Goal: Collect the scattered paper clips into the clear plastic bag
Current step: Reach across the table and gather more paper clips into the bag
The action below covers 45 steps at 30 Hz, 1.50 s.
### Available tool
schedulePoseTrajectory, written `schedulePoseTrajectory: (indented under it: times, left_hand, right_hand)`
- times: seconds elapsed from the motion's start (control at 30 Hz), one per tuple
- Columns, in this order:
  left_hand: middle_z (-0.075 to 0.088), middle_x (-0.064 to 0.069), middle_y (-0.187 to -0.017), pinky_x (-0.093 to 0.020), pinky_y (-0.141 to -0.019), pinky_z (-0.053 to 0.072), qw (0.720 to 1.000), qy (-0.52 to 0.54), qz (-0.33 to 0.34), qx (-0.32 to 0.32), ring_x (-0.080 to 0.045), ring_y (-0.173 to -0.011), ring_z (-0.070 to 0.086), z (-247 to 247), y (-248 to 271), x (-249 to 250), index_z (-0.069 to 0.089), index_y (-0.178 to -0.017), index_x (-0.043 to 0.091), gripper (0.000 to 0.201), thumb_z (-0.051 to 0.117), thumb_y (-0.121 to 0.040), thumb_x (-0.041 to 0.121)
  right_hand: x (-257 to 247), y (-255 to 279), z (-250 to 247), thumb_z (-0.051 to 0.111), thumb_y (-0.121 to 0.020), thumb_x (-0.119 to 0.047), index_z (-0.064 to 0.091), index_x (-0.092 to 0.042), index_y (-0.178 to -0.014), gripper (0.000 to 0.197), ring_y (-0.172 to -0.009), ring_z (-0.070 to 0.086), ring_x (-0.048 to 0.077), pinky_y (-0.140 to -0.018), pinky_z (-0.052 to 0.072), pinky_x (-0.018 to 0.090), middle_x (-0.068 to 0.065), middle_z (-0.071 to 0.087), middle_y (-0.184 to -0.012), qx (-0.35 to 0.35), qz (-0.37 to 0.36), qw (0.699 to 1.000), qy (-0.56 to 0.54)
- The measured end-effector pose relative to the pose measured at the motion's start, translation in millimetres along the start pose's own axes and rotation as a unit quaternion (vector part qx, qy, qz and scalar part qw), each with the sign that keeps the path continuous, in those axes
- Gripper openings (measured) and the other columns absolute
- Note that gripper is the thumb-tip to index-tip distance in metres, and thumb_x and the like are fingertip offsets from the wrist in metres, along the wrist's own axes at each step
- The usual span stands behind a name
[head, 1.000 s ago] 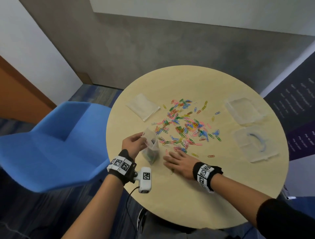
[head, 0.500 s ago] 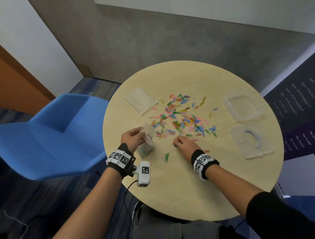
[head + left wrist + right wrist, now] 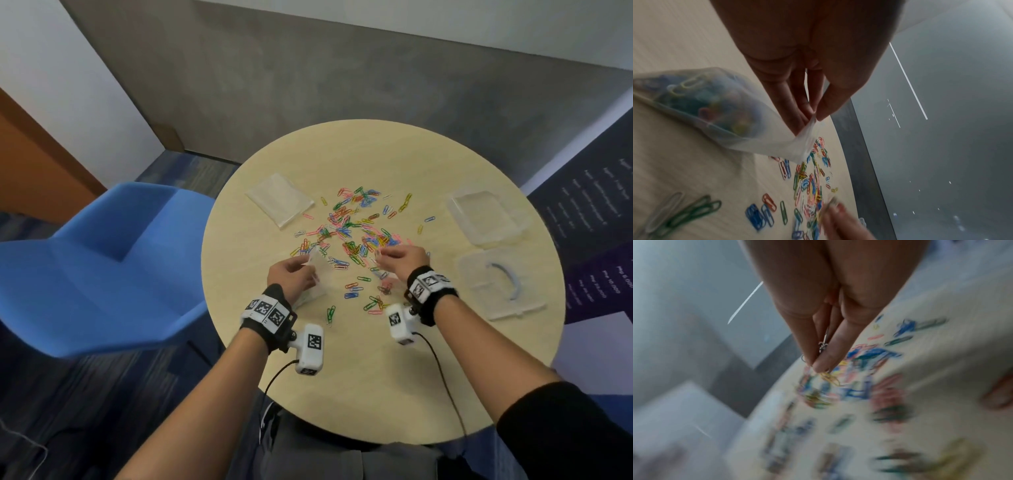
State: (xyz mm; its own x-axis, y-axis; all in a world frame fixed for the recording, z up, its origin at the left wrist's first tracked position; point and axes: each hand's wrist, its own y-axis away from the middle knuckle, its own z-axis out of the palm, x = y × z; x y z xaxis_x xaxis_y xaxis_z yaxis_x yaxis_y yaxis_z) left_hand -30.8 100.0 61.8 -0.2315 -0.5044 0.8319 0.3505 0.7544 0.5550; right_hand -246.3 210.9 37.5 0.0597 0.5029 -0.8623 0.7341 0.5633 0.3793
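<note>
1. A clear bag (image 3: pixel 731 113), already part-filled with clips, is pinched at its mouth by the left hand (image 3: pixel 291 279) on the round worktop (image 3: pixel 376 377).
2. A few paper clips (image 3: pixel 823 344) are pinched in the right hand (image 3: pixel 404 258), raised over the scattered clips (image 3: pixel 356 233) just right of the bag.

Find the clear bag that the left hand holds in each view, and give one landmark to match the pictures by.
Head: the bag is left of centre, pinched by the left hand.
Left wrist: the bag fills the left middle, clips inside, its top corner in the grip.
Right wrist: not in it.
Shared landmark: the clips on the table.
</note>
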Motion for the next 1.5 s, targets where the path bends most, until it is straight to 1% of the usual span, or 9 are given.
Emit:
schedulePoseTrajectory:
  times: [0.13, 0.3, 0.43, 0.63, 0.73, 0.87, 1.0, 1.23, 1.5]
  left_hand:
    - [0.071, -0.012, -0.077, -0.032, -0.072, 0.057, 1.0, -0.009, 0.011, -0.013, -0.023, -0.067, 0.067, 18, 2, 3, 0.066, -0.112, 0.002, 0.029, 0.062, -0.084, -0.002]
    - [0.074, -0.013, -0.084, -0.032, -0.072, 0.059, 0.999, -0.029, 0.024, -0.007, -0.022, -0.07, 0.07, 22, -10, 6, 0.068, -0.109, 0.005, 0.027, 0.065, -0.082, 0.002]
    - [0.075, -0.015, -0.09, -0.039, -0.078, 0.061, 0.998, -0.064, 0.001, -0.014, -0.025, -0.079, 0.073, 27, -25, 15, 0.073, -0.103, 0.008, 0.028, 0.068, -0.077, 0.0]
    - [0.074, -0.017, -0.09, -0.046, -0.083, 0.059, 0.997, -0.079, 0.0, -0.025, -0.031, -0.084, 0.073, 25, -35, 25, 0.072, -0.084, 0.019, 0.024, 0.066, -0.074, -0.002]
    - [0.073, -0.017, -0.089, -0.039, -0.078, 0.06, 0.999, -0.047, -0.006, -0.013, -0.028, -0.076, 0.073, 19, -29, 29, 0.072, -0.093, 0.008, 0.024, 0.063, -0.077, -0.008]
    - [0.071, -0.016, -0.086, -0.029, -0.067, 0.061, 1.0, -0.01, -0.002, 0.001, -0.02, -0.066, 0.069, 6, -21, 31, 0.068, -0.109, -0.002, 0.029, 0.06, -0.082, -0.01]
    - [0.069, -0.015, -0.086, -0.025, -0.064, 0.06, 0.999, 0.028, 0.001, 0.028, -0.018, -0.067, 0.068, -7, -18, 30, 0.067, -0.112, -0.004, 0.031, 0.06, -0.083, -0.009]
    - [0.072, -0.017, -0.094, -0.027, -0.069, 0.06, 0.998, 0.044, 0.018, 0.036, -0.02, -0.076, 0.072, -16, -14, 32, 0.068, -0.111, -0.001, 0.03, 0.06, -0.084, -0.007]
    - [0.074, -0.013, -0.09, -0.024, -0.069, 0.06, 0.997, 0.067, 0.017, 0.036, -0.018, -0.076, 0.072, -21, -12, 34, 0.07, -0.109, 0.006, 0.029, 0.059, -0.085, -0.006]
  right_hand:
    - [-46, 23, 24, 0.064, -0.083, 0.009, 0.064, 0.007, -0.104, 0.021, -0.09, 0.068, 0.023, -0.08, 0.058, 0.025, 0.015, 0.069, -0.101, -0.133, 0.06, 0.93, -0.337]
    - [-50, 30, 63, 0.074, -0.079, -0.008, 0.074, -0.006, -0.099, 0.02, -0.086, 0.07, 0.017, -0.077, 0.056, 0.021, 0.009, 0.074, -0.096, -0.166, -0.068, 0.983, 0.025]
    - [-53, 26, 75, 0.053, -0.091, -0.014, 0.073, -0.018, -0.105, 0.024, -0.098, 0.064, 0.028, -0.082, 0.047, 0.025, 0.012, 0.07, -0.104, -0.181, -0.212, 0.889, 0.364]
    - [-72, 20, 63, 0.047, -0.089, -0.001, 0.071, -0.012, -0.113, 0.035, -0.099, 0.064, 0.028, -0.082, 0.046, 0.025, 0.013, 0.067, -0.116, -0.182, -0.27, 0.828, 0.456]
    - [-71, 17, 53, 0.056, -0.084, -0.003, 0.077, -0.014, -0.097, 0.026, -0.083, 0.068, 0.015, -0.08, 0.051, 0.02, 0.003, 0.075, -0.095, -0.2, -0.32, 0.871, 0.315]
    - [-61, -39, 23, 0.059, -0.085, -0.004, 0.076, -0.019, -0.091, 0.024, -0.083, 0.067, 0.009, -0.08, 0.057, 0.025, -0.002, 0.074, -0.096, -0.052, -0.22, 0.956, 0.185]
    - [-39, -131, -14, 0.061, -0.088, -0.027, 0.059, -0.014, -0.126, 0.04, -0.12, 0.053, 0.033, -0.099, 0.048, 0.044, 0.013, 0.05, -0.136, 0.06, -0.08, 0.938, 0.331]
    - [-35, -203, 11, 0.033, -0.093, -0.058, 0.019, -0.014, -0.15, 0.073, -0.14, 0.023, 0.04, -0.11, 0.027, 0.056, 0.016, 0.019, -0.154, 0.047, 0.049, 0.91, 0.409]
    - [-75, -184, 85, 0.038, -0.089, -0.06, 0.018, -0.02, -0.149, 0.076, -0.139, 0.023, 0.043, -0.111, 0.027, 0.054, 0.014, 0.019, -0.155, -0.078, -0.053, 0.845, 0.527]
